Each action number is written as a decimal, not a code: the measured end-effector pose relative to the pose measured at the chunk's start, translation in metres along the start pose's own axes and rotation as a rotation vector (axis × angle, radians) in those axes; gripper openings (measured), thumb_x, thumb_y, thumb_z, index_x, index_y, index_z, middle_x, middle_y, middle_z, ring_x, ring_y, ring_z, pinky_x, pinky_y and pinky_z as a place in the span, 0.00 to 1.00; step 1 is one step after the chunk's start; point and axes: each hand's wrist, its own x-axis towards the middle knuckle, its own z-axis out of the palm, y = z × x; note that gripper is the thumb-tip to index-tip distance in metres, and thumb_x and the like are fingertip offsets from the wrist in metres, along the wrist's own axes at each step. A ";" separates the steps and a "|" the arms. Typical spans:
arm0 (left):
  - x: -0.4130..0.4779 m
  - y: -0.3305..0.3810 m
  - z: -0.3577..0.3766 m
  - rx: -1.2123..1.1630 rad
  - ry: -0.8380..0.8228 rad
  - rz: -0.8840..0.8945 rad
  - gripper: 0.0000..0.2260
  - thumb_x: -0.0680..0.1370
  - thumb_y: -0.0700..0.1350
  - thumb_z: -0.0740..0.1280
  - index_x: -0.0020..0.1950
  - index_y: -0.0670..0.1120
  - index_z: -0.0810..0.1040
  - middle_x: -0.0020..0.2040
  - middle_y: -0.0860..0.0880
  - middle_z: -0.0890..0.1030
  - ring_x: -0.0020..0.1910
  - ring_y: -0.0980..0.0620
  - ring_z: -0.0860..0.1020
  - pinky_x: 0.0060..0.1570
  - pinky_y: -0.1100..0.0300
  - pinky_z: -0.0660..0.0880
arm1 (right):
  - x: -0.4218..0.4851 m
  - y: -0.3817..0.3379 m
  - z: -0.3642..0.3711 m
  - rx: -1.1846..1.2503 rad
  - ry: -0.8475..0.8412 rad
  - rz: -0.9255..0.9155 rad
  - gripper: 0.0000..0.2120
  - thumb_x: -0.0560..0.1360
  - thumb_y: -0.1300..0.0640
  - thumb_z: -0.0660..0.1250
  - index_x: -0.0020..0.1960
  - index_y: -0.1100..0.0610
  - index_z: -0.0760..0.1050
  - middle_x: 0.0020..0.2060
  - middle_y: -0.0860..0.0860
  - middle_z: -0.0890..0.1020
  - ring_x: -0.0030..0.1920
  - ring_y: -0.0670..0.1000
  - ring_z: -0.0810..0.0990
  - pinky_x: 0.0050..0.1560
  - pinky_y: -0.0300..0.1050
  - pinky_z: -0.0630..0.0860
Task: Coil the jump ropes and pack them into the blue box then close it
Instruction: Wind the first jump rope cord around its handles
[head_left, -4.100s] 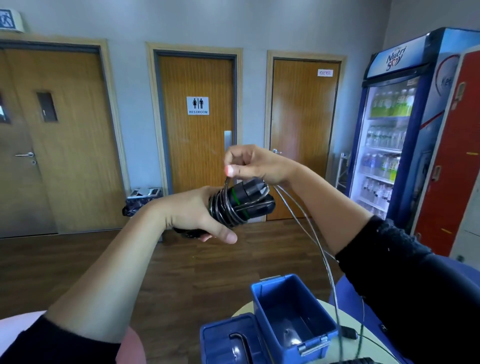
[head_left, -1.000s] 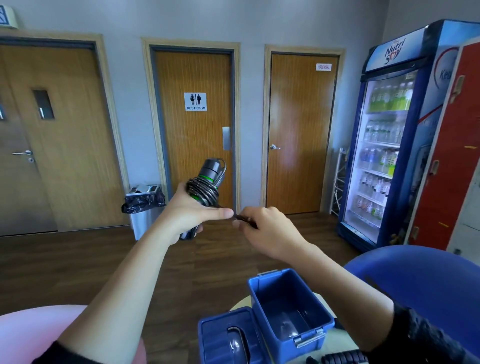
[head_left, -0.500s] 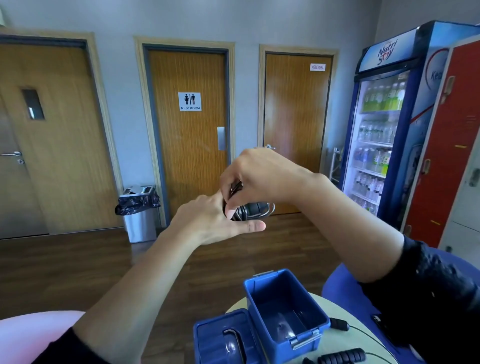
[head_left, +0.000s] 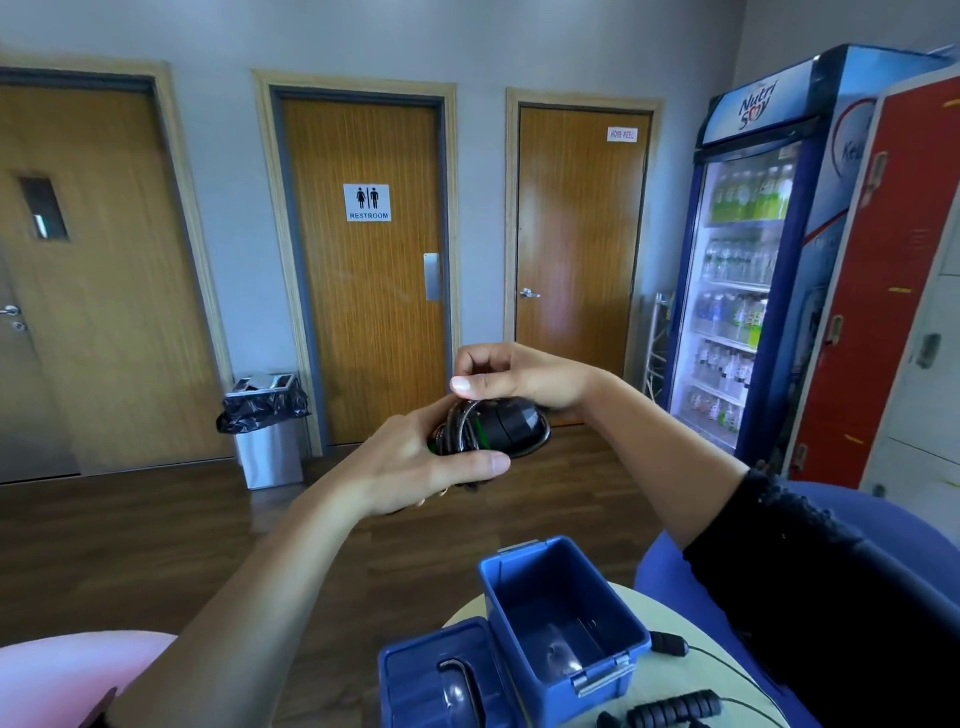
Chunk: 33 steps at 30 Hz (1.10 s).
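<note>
Tucking the last loop, right fingers (head_left: 470, 385) pinched the jump rope (head_left: 506, 426) that left fingers (head_left: 475, 462) gripped; its slack had gone, so the blue box (head_left: 501, 634) below them was due.

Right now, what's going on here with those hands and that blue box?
A person is coiling a black jump rope with a thin cable. The left hand grips its handles, the cable wound round them; the right hand pinches a loop of cable on top. Below, the open blue plastic box stands on the round pale table, apparently empty, its blue lid beside it. A second rope's ribbed black handle lies on the table, not yet packed.
</note>
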 end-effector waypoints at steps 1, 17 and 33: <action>0.000 -0.002 0.002 -0.045 -0.008 0.000 0.18 0.65 0.64 0.70 0.53 0.68 0.73 0.36 0.54 0.83 0.29 0.59 0.78 0.30 0.61 0.73 | -0.001 0.004 0.001 0.064 0.000 0.023 0.12 0.73 0.49 0.69 0.42 0.56 0.71 0.37 0.52 0.76 0.37 0.50 0.77 0.40 0.42 0.75; 0.000 -0.038 0.010 -0.441 -0.083 -0.097 0.29 0.63 0.69 0.70 0.49 0.46 0.77 0.33 0.40 0.77 0.28 0.45 0.73 0.30 0.58 0.72 | -0.027 0.025 0.038 0.510 0.377 0.041 0.13 0.83 0.57 0.54 0.43 0.57 0.72 0.36 0.50 0.75 0.39 0.48 0.72 0.45 0.42 0.67; 0.002 -0.052 0.010 -0.664 -0.153 -0.155 0.33 0.61 0.71 0.71 0.49 0.44 0.78 0.34 0.39 0.77 0.28 0.44 0.73 0.31 0.57 0.74 | -0.043 0.030 0.078 0.347 0.750 -0.151 0.11 0.79 0.58 0.64 0.59 0.58 0.79 0.51 0.51 0.84 0.52 0.44 0.81 0.51 0.35 0.76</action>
